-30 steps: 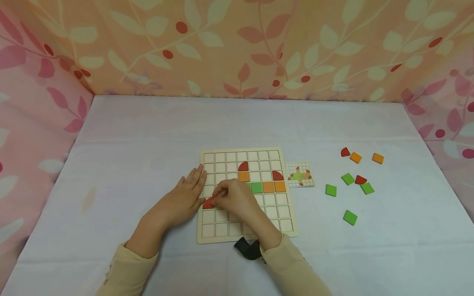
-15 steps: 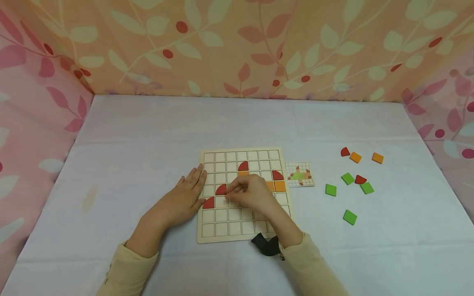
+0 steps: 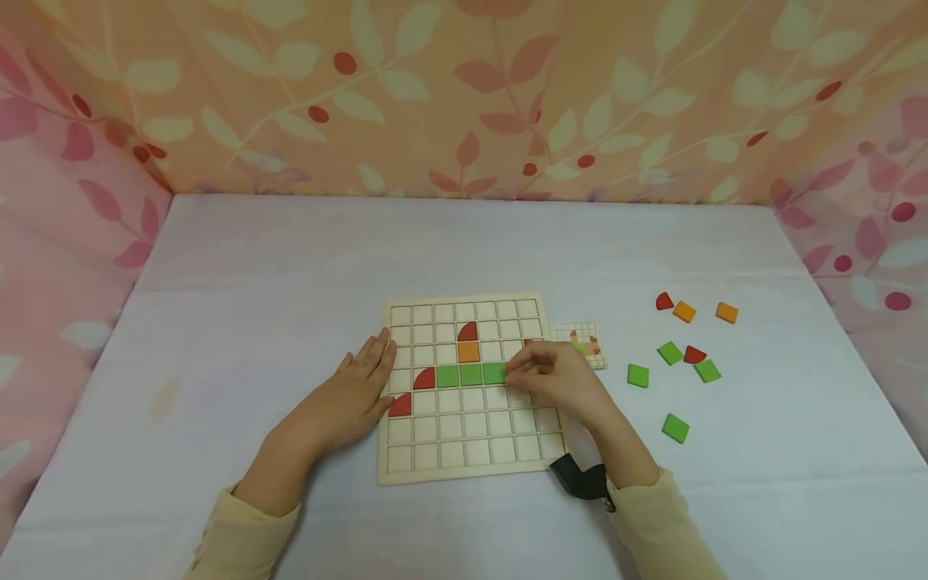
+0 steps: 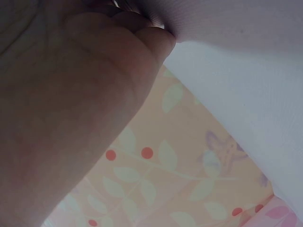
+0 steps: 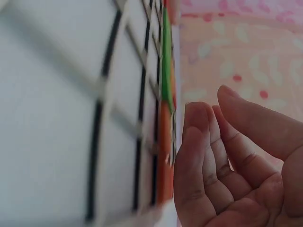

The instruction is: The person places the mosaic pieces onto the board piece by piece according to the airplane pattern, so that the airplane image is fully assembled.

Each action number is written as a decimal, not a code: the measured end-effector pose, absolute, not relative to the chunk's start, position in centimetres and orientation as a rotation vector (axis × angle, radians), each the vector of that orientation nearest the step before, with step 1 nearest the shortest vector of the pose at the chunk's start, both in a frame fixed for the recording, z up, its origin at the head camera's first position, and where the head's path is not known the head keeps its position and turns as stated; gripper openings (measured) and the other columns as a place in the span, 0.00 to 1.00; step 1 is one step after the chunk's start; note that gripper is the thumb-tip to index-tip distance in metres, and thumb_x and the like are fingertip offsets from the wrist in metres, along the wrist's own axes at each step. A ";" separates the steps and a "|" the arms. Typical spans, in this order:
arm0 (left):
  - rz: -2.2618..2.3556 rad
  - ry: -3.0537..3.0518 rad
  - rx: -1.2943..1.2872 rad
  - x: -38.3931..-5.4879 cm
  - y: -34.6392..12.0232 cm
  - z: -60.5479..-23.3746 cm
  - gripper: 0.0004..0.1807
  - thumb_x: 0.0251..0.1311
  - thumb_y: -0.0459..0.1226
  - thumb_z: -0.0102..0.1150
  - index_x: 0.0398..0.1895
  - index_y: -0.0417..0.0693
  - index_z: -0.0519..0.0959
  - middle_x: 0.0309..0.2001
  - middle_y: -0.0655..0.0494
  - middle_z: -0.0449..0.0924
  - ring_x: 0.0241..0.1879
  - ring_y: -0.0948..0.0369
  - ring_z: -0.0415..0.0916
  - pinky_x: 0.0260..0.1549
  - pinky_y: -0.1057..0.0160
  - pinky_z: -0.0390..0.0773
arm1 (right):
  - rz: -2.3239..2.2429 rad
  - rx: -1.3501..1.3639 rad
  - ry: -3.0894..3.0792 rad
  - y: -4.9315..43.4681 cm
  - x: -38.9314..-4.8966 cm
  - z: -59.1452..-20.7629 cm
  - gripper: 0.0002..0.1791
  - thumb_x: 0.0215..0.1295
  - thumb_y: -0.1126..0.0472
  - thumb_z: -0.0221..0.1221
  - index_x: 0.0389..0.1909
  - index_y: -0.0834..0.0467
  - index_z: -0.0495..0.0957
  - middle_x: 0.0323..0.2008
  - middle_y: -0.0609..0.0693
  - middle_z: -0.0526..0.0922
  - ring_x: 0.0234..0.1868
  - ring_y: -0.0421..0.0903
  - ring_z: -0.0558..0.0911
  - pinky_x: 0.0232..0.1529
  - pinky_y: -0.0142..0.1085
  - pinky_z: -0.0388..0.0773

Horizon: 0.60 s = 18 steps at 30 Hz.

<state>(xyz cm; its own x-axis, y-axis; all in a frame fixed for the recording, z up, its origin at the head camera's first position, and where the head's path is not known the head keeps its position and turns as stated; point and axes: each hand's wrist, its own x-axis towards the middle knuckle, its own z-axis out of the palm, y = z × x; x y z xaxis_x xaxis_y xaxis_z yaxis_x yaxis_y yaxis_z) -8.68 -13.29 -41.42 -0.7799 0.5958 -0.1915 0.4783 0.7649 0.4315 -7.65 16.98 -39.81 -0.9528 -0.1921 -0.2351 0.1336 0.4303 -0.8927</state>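
Note:
My left hand [image 3: 348, 395] lies flat with straight fingers along the left edge of a wooden grid board [image 3: 451, 454]. Over the board's right side hovers my right hand [image 3: 561, 379], its fingers loosely bent. The right wrist view shows a gap between thumb and fingers [image 5: 191, 165], with nothing held. Those fingertips are beside the row of green tiles [image 3: 470, 375] and orange tiles [image 5: 165, 146], which the hand partly covers in the head view. Left of the row sit two red quarter-circle tiles [image 3: 401, 404]; an orange square tile [image 3: 468, 352] and another red quarter-circle [image 3: 468, 331] stand above it.
A small pattern card [image 3: 598, 354] lies against the board's right side, partly behind my right hand. Farther right on the white cloth [image 3: 754, 483] are scattered several loose green tiles [image 3: 676, 428], two orange tiles [image 3: 727, 312] and two red quarter-circles [image 3: 694, 354].
My right hand has let go of the lower-left red quarter-circle and moved right across the board, uncovering another red tile and the green ones. The left hand stays put; the head view shifted slightly.

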 end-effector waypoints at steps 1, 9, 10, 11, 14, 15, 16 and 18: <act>0.520 2.646 0.831 -8.6 -13.4 -41.5 0.37 0.67 0.39 0.50 0.71 0.30 0.47 0.73 0.37 0.37 0.72 0.44 0.38 0.65 0.41 0.47 | -1.534 -0.022 2.392 17.6 -7.5 -40.0 0.09 0.54 0.65 0.67 0.35 0.64 0.82 0.30 0.52 0.83 0.31 0.45 0.82 0.34 0.35 0.77; 0.540 2.647 0.829 -8.5 -13.4 -41.5 0.37 0.68 0.40 0.49 0.71 0.30 0.47 0.73 0.38 0.37 0.72 0.45 0.37 0.65 0.41 0.47 | -1.455 0.191 2.563 23.5 -6.5 -40.4 0.12 0.55 0.65 0.66 0.38 0.69 0.81 0.36 0.56 0.84 0.32 0.38 0.80 0.34 0.27 0.77; 0.539 2.646 0.828 -8.5 -13.4 -41.5 0.37 0.68 0.40 0.49 0.71 0.31 0.47 0.74 0.38 0.36 0.72 0.45 0.37 0.66 0.42 0.47 | -1.432 0.210 2.585 24.2 -6.4 -40.3 0.13 0.56 0.64 0.66 0.38 0.69 0.81 0.36 0.56 0.84 0.32 0.38 0.80 0.34 0.27 0.76; 0.538 2.645 0.827 -8.5 -13.4 -41.5 0.37 0.68 0.40 0.49 0.71 0.31 0.47 0.74 0.38 0.36 0.72 0.45 0.37 0.66 0.42 0.47 | -1.420 0.229 2.596 24.9 -6.3 -40.2 0.14 0.56 0.64 0.66 0.39 0.69 0.80 0.36 0.56 0.84 0.32 0.37 0.80 0.34 0.27 0.76; 0.537 2.645 0.822 -8.5 -13.3 -41.5 0.37 0.68 0.40 0.48 0.72 0.31 0.47 0.74 0.39 0.36 0.72 0.46 0.37 0.66 0.42 0.47 | -1.367 0.269 2.632 26.7 -6.1 -39.8 0.16 0.57 0.61 0.66 0.42 0.69 0.80 0.35 0.53 0.85 0.32 0.35 0.80 0.34 0.27 0.75; 0.537 2.645 0.821 -8.5 -13.3 -41.5 0.37 0.68 0.40 0.48 0.72 0.31 0.47 0.74 0.39 0.36 0.72 0.46 0.37 0.66 0.42 0.47 | -1.344 0.278 2.644 27.3 -6.0 -39.6 0.17 0.58 0.60 0.66 0.42 0.69 0.80 0.34 0.51 0.85 0.32 0.35 0.80 0.34 0.26 0.75; 0.538 2.645 0.820 -8.5 -13.3 -41.5 0.37 0.68 0.40 0.48 0.72 0.31 0.47 0.74 0.39 0.36 0.72 0.46 0.37 0.66 0.42 0.47 | -1.323 0.283 2.654 27.8 -5.9 -39.5 0.17 0.58 0.59 0.66 0.43 0.68 0.80 0.34 0.50 0.85 0.32 0.34 0.80 0.34 0.27 0.74; 0.538 2.647 0.820 -8.5 -13.3 -41.5 0.37 0.68 0.40 0.48 0.72 0.31 0.47 0.74 0.40 0.35 0.72 0.46 0.37 0.66 0.42 0.47 | -1.295 0.293 2.668 28.8 -5.9 -39.4 0.18 0.58 0.59 0.65 0.44 0.68 0.79 0.33 0.47 0.85 0.32 0.34 0.80 0.34 0.26 0.74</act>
